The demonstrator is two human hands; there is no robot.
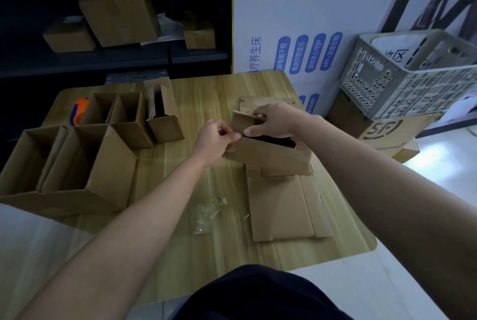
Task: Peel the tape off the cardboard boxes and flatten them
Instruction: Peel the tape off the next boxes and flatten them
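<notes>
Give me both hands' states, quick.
Left hand: pinching the open box's edge; whether tape is caught cannot be told.
Right hand: gripping that box's upright flap.

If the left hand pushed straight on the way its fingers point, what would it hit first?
Likely the raised flap of the box, right at the left hand's pinching fingertips; the right hand grips it just beyond. Depth is unclear.
</notes>
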